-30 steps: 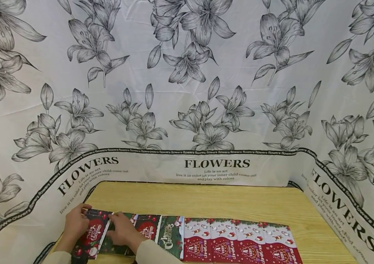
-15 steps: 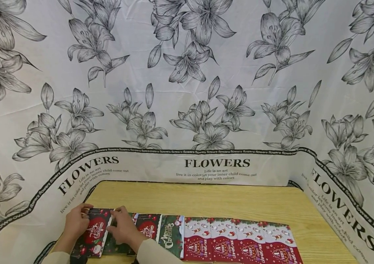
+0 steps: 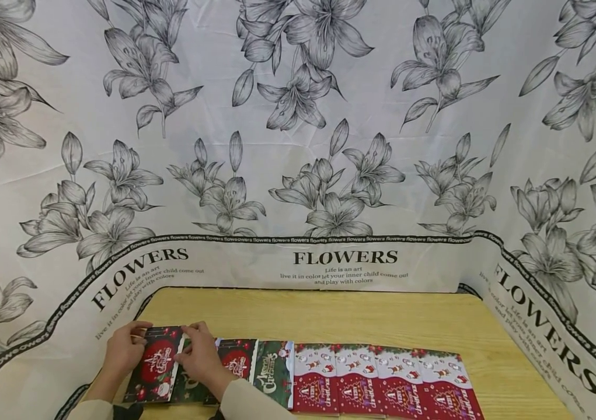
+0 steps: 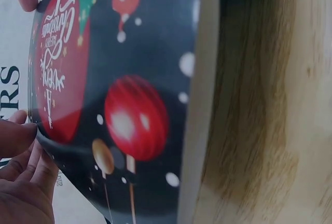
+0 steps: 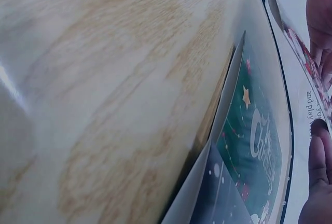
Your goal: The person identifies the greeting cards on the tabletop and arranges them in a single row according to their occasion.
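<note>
A dark booklet [image 3: 154,364] with a red "A Very Merry Christmas" circle is held between both hands at the left end of a row. My left hand [image 3: 125,352] pinches its left edge, thumb on the cover and fingers behind, as the left wrist view shows of the left hand [image 4: 26,175]. The right hand [image 3: 201,357] pinches the upper right corner. Seen nearly edge-on in the right wrist view, the held booklet [image 5: 301,53] stands tilted, raised off the table. Beneath the right hand lies a green booklet [image 3: 186,389], partly hidden by it.
Right of the hands, another dark booklet [image 3: 238,354], a green "Merry Christmas" booklet [image 3: 272,379] and several red-and-white booklets [image 3: 316,388] lie side by side. The wooden table [image 3: 319,315] is bounded by a white flower-print cloth [image 3: 255,268] at the back and sides.
Both hands have lifted the dark booklet a little, moving it slightly away and to the right. The other booklets stay where they were.
</note>
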### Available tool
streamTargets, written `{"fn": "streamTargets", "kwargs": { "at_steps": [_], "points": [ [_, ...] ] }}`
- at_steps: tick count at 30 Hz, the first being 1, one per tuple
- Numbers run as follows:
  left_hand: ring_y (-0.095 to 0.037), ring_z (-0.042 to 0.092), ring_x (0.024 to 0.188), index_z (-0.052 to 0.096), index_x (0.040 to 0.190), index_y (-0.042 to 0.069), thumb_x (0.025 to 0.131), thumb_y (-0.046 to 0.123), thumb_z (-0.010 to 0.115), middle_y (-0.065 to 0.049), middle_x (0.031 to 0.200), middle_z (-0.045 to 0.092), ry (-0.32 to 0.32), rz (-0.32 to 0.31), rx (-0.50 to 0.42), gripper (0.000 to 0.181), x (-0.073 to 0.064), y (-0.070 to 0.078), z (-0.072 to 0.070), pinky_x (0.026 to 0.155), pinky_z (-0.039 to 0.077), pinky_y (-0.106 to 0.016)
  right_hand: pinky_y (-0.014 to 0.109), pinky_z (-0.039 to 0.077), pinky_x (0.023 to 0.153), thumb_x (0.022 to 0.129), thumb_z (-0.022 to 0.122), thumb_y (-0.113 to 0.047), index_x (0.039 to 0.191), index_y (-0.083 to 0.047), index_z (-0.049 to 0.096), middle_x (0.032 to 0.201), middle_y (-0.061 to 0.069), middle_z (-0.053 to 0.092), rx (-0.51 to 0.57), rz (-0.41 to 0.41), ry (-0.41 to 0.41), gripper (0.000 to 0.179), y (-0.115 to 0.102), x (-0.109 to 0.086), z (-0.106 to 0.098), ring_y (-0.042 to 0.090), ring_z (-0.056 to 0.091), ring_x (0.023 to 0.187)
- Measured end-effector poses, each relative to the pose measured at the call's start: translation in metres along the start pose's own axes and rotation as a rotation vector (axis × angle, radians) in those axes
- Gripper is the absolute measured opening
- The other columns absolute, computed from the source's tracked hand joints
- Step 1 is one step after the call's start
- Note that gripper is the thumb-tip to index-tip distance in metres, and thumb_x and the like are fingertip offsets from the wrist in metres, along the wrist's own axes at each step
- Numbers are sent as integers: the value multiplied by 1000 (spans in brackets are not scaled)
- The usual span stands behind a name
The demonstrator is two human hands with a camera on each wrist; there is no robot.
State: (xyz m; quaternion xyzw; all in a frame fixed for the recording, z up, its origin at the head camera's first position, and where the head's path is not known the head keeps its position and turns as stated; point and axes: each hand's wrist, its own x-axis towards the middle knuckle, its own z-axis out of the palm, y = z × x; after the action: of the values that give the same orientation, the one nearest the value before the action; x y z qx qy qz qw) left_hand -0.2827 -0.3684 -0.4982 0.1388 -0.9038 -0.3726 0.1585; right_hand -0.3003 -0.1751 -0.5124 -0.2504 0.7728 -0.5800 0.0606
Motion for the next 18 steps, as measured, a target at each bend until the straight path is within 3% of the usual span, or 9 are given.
{"fn": "streamTargets", "kwargs": {
  "at_steps": [10, 18],
  "points": [
    [-36, 61, 93, 64, 124, -11, 92, -15, 55, -30, 112, 61, 0, 20, -12, 34, -1, 6, 2, 76, 52, -46, 22, 54, 68, 92, 77, 4, 144, -5, 61, 130, -2, 53, 78, 16, 61, 56, 5, 3, -1, 1, 56, 75],
    [-44, 64, 105, 65, 126, -10, 96, -12, 56, -32, 121, 63, -44, 10, -25, 32, 1, 8, 2, 85, 55, -55, 21, 53, 67, 90, 78, 5, 142, -3, 63, 128, -1, 57, 117, 6, 110, 55, 4, 0, -7, 1, 57, 75]
  ]
}}
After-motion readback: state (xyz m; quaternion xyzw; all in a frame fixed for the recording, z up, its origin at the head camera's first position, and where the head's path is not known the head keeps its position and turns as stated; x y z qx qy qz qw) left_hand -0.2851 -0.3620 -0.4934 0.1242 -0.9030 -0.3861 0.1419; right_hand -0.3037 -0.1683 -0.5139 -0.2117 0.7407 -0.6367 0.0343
